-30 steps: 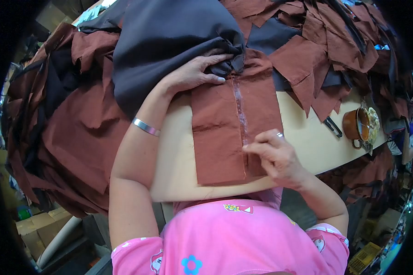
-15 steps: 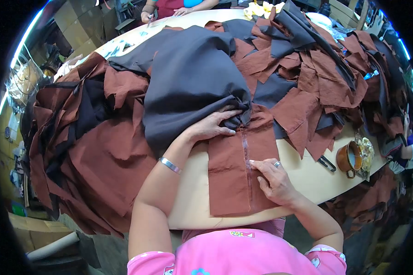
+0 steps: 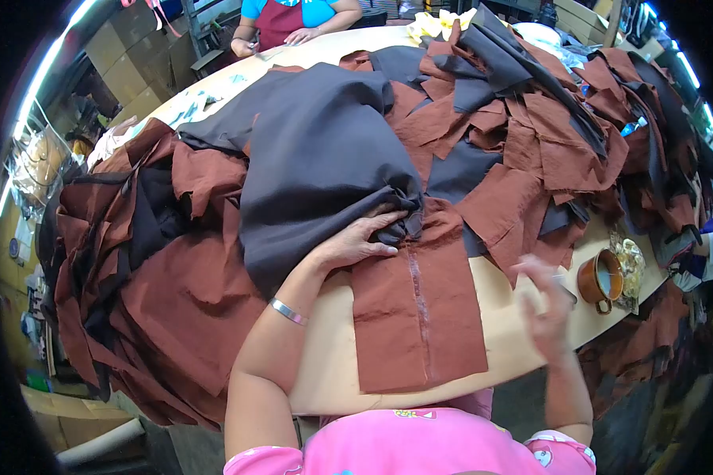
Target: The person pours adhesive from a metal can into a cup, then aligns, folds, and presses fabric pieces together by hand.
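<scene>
My left hand (image 3: 360,240) lies spread over the bunched end of a dark grey cloth (image 3: 317,150), fingers on the gathers and thumb stretched out beside them. From under that bunch, a reddish-brown fabric panel (image 3: 380,317) extends flat toward me, with a pale, whitish strip running down its middle seam. My right hand (image 3: 545,305) is in the air right of the panel, blurred by motion. Its fingers look apart, and nothing shows in them. Close beside it stands a brown mug (image 3: 588,283); a black tool near the mug is mostly hidden by the hand.
Brown and dark cloth pieces are heaped at the right (image 3: 523,150) and hang off the table at the left (image 3: 182,309). A clear plastic bag (image 3: 631,265) sits behind the mug. Across the pale table (image 3: 321,380), another person (image 3: 293,24) works with both hands on the tabletop.
My right hand has lifted off the seam of the brown panel and moved right, toward the mug. My left hand stays on the dark cloth. The view has shifted slightly.
</scene>
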`<state>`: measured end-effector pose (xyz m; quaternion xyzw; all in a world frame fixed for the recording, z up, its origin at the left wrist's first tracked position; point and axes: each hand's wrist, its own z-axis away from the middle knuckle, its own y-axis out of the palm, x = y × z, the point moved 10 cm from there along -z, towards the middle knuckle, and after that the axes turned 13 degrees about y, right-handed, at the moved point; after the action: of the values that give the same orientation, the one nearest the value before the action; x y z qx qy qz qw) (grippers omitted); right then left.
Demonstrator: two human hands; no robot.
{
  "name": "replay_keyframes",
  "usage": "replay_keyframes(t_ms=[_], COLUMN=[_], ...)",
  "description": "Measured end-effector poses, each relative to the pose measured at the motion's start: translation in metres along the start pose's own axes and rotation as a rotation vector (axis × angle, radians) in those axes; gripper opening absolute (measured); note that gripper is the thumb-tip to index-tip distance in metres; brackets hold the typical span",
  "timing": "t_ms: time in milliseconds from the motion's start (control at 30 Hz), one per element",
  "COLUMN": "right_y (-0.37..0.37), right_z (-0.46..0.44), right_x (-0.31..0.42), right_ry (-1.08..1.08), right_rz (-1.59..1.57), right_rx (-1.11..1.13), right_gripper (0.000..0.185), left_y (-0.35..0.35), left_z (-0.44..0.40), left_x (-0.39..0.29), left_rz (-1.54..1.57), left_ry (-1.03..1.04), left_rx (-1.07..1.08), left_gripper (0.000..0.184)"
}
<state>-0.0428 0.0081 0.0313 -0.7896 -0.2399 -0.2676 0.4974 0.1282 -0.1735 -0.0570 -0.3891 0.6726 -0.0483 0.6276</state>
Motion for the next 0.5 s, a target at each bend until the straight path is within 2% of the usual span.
replay_keyframes(t_ms=[67, 133, 233, 300, 333, 433, 500], right_y=[-0.055, -0.101, -0.142, -0.165, -0.171, -0.177, -0.17], right_z=[0.003, 0.009, 0.02, 0.032, 0.041, 0.052, 0.053], right_x=[-0.047, -0.074, -0.115, -0.155, -0.178, -0.205, -0.213], right_ry=[0.219, 0.317, 0.385, 0.435, 0.507, 0.578, 0.611], right_rz=[-0.033, 0.134, 0.32, 0.318, 0.338, 0.291, 0.135], right_rx=[-0.17, -0.265, -0.217, -0.206, -0.206, -0.261, -0.171], right_gripper=[0.04, 0.041, 0.043, 0.052, 0.064, 0.061, 0.058], left_y=[-0.002, 0.001, 0.001, -0.001, 0.0, 0.001, 0.001], left_z=[0.0, 0.0, 0.0, -0.001, -0.001, 0.0, 0.0], left_x=[0.0, 0.001, 0.003, 0.0, 0.003, 0.004, 0.007], left_rz=[-0.041, -0.035, -0.009, -0.027, -0.03, -0.022, -0.033], left_ry=[0.03, 0.036, 0.016, 0.006, 0.033, 0.017, 0.0], left_rx=[-0.001, 0.0, -0.003, 0.008, 0.009, 0.004, 0.005], left_gripper=[0.07, 0.07, 0.07, 0.071, 0.07, 0.07, 0.07])
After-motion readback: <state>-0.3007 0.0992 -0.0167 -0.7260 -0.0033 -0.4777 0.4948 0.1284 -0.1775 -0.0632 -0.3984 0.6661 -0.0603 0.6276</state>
